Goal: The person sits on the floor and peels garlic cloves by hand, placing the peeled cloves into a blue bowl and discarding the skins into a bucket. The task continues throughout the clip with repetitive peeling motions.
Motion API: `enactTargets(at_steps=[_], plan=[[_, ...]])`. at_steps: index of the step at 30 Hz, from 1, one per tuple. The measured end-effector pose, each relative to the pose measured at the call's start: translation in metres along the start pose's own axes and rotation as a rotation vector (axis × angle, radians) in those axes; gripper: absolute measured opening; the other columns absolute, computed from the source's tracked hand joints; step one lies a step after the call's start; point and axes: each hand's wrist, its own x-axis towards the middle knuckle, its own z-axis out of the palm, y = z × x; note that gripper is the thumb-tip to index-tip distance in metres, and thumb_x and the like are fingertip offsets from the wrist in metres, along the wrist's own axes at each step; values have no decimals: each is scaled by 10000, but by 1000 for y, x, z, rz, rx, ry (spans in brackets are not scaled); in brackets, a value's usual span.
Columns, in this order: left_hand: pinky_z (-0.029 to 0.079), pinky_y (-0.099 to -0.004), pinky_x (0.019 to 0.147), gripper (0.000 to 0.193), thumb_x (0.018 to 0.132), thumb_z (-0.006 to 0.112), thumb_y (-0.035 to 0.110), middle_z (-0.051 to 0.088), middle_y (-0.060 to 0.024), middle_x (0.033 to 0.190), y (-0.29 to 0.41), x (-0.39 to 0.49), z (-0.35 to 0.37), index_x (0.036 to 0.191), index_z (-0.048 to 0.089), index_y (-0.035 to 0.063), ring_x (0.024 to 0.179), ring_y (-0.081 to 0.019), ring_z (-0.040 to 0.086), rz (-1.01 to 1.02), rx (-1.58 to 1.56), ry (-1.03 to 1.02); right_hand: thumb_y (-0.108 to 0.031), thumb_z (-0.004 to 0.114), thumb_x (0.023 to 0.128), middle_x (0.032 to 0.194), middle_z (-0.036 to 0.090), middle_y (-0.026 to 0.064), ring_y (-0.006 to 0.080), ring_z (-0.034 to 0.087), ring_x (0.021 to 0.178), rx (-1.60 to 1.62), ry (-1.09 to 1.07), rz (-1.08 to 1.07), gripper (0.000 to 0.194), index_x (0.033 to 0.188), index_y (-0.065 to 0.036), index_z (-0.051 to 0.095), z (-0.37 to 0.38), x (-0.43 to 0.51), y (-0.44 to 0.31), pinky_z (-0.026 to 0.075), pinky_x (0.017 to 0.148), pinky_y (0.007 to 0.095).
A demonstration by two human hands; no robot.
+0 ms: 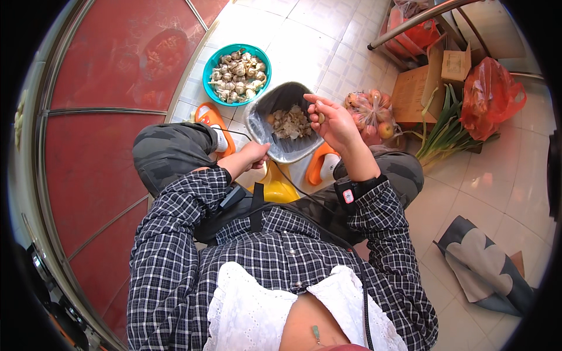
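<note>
A lined bin [259, 127] stands between my feet, with garlic skins [290, 123] piled inside. My right hand [329, 116] is raised over the bin's right side, its fingers curled on a small garlic clove [321, 117] and the index finger stretched out. At the bin's near left rim, my left hand [257, 154] is closed, palm turned down; whether something small is inside it cannot be seen. Beyond the left foot, a teal plastic basin [205, 72] holds many whole garlic bulbs [239, 72].
Right of the bin lie a clear bag of apples [373, 114], green leafy stalks [450, 127], a cardboard box [410, 94] and a red plastic bag [487, 98]. Red cabinet doors [105, 175] line the left. A yellow stool [274, 186] and a black cable [292, 180] are close to my lap.
</note>
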Motion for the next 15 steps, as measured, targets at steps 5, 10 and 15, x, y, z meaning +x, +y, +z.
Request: enactTargets(at_steps=[5,10,15], plan=[[458,-247,465,435,989,558,450,501,19,616,31,11,-5,771,598,75,470,-104,454,105,-66,82,-131,445,1027,892,607,5,79,535,753,91,-92,2,345,1311,39,542,4,-1,-4,464,697,228],[407,-209,462,434,975,573,500,474,70,600,56,-18,-3,816,616,99,479,-56,432,0,-144,-143,-101,521,1002,948,625,-1,72,541,784,-2,-88,-51,353,1334,19,539,-3,2,-1,457,710,212],[378,-207,525,322,987,591,410,473,83,634,88,-81,6,883,638,109,522,-48,433,363,-250,-231,-132,545,1014,911,625,-1,70,542,758,-39,-29,-88,289,1266,5,580,-2,6,4,458,691,210]])
